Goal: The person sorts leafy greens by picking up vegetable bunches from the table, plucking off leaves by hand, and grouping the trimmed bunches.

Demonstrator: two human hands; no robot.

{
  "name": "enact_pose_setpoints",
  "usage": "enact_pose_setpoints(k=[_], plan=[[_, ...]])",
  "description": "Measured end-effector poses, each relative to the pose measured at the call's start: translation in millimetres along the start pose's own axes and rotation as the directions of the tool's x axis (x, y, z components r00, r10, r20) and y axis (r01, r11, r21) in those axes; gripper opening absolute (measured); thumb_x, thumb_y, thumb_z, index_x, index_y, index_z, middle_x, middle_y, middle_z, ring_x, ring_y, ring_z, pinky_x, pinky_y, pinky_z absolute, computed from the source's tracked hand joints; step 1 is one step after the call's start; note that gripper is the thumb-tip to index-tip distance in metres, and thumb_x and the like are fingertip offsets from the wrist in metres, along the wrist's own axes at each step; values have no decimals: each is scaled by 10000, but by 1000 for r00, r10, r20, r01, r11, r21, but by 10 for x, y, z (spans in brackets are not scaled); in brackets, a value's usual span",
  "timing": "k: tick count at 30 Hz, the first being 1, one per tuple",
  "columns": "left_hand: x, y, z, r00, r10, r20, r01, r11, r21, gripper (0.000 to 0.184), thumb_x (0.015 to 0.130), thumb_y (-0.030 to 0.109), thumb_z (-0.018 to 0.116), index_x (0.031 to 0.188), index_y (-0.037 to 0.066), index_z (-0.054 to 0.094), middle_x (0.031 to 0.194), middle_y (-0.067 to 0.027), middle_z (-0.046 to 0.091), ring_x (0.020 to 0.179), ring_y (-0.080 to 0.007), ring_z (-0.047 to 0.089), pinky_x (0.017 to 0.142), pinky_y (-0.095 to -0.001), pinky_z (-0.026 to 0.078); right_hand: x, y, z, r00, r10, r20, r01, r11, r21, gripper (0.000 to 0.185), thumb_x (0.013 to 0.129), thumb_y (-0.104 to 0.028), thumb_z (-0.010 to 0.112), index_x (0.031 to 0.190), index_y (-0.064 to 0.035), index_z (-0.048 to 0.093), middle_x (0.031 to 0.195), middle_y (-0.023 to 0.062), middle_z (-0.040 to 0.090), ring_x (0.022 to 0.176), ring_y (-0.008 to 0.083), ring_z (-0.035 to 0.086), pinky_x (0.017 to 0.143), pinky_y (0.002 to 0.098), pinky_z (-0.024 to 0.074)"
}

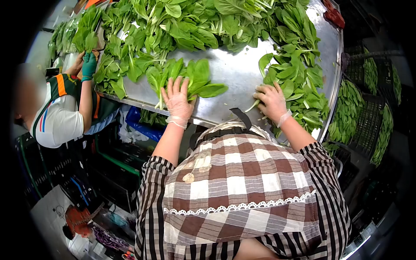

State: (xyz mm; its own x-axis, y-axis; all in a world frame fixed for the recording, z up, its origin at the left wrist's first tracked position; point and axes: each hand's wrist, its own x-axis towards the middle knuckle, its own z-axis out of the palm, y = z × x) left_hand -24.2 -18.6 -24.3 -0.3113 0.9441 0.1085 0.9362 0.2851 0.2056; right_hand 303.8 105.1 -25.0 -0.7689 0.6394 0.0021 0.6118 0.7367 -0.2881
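Observation:
My left hand [177,100], in a thin clear glove, lies with fingers spread on a small bunch of leafy greens [199,74] near the table's front edge. The leaves fan out beyond the fingertips and one points right. My right hand [273,102], gloved the same way, rests on the left side of a pile of leafy greens [305,80]. Its fingers are apart and slightly bent, and a pale stalk [252,105] sticks out from beneath them. The palm side is hidden.
A large heap of greens [195,26] covers the far side of the metal table [229,71]. At left, a co-worker's green-gloved hand [89,66] is by a bunch. Black crates [366,125] with greens stand at right. A red cloth-like thing [333,17] lies at the far right corner.

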Motion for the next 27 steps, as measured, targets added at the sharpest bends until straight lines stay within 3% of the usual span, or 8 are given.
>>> enact_pose_setpoints(k=[3,6,9,12,15,18,20,27], plan=[[1,-41,-33,1000,-14,-17,14,1000,-7,741,684,277,811,1348,169,502,1411,-85,446,1385,-345,299,1142,-583,145,-31,-154,-336,973,37,229,-20,997,-75,618,644,-318,809,1212,-168,619,1338,71,538,1309,280,438,1150,569,216],[17,14,-74,1000,-24,16,23,1000,14,775,673,286,818,1362,161,485,1415,-92,440,1387,-350,291,1147,-578,136,50,-309,-347,989,-11,145,27,993,-113,652,690,-380,790,1270,-160,588,1396,83,494,1349,305,391,1164,574,173],[21,87,-108,999,-39,26,38,999,11,795,666,288,821,1370,163,474,1420,-91,433,1392,-358,281,1148,-579,132,238,-454,-169,973,-205,108,191,973,128,546,779,-264,726,1289,-142,574,1410,105,480,1335,290,413,1143,507,271],[10,125,-198,998,-39,56,38,999,22,899,632,313,838,1413,166,418,1440,-101,406,1397,-366,266,1147,-587,121,280,-460,-6,921,-366,131,363,930,51,382,828,-246,666,1194,-136,654,1274,93,594,1188,279,556,1012,395,433],[2,175,-307,996,-24,81,24,1000,4,1012,602,334,851,1462,156,347,1463,-139,363,1396,-394,251,1143,-598,113,399,-250,-361,793,-306,526,40,889,456,320,826,-258,671,1120,-133,693,1121,90,672,1011,245,652,913,365,501],[-40,243,-453,986,-8,166,13,1000,-27,1081,601,358,861,1497,167,287,1497,-152,313,1416,-401,211,1144,-612,108,748,18,-699,989,105,108,-140,898,416,342,827,-297,686,1131,-143,693,1015,90,708,891,222,683,813,360,543],[-58,287,-527,984,0,177,9,999,-47,1091,595,357,865,1499,168,284,1497,-152,312,1417,-401,211,1146,-608,108,1153,224,-858,909,294,-295,-132,876,463,295,804,-247,722,1061,-109,683,1013,59,705,818,187,678,718,331,539],[-10,434,-697,996,91,-10,-91,975,-204,879,648,260,833,1412,116,424,1441,-158,385,1363,-402,301,1118,-568,208,1981,478,-971,705,632,-321,-400,729,555,308,789,-244,756,1008,-40,681,840,56,716,713,160,669,664,292,530]])
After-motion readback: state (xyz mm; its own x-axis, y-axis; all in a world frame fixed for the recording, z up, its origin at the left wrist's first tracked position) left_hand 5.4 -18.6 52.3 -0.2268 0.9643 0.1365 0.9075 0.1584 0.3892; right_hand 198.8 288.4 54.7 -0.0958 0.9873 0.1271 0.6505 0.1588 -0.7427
